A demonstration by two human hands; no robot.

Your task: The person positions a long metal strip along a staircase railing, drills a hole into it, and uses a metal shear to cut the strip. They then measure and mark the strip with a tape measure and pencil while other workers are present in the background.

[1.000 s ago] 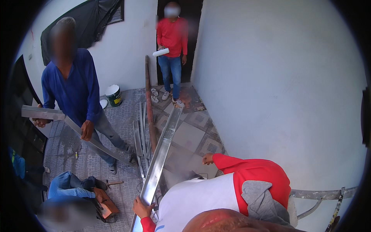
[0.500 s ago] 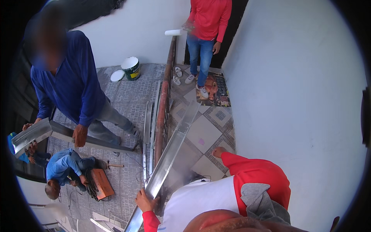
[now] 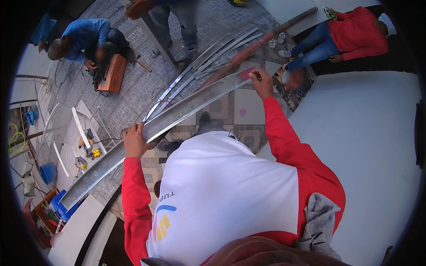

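Note:
A long, shiny metal channel runs slantwise in front of my body, from the lower left up to the right. My left hand grips its edge near the middle, fingers bent over the rim. At the upper right end my right hand pinches the channel beside a reddish patch. Both forearms wear red sleeves. The channel's lower left end hangs over a blue plastic container.
A rusty red rail and several metal strips lie beyond the channel. One person crouches by an orange box and hammer; another stands behind a metal beam. A person in red stands upper right beside the white wall.
The view has turned, so people and rail appear shifted. My right hand, earlier away from the channel, now grips its far end. My left hand keeps hold; the channel lies flatter across the view.

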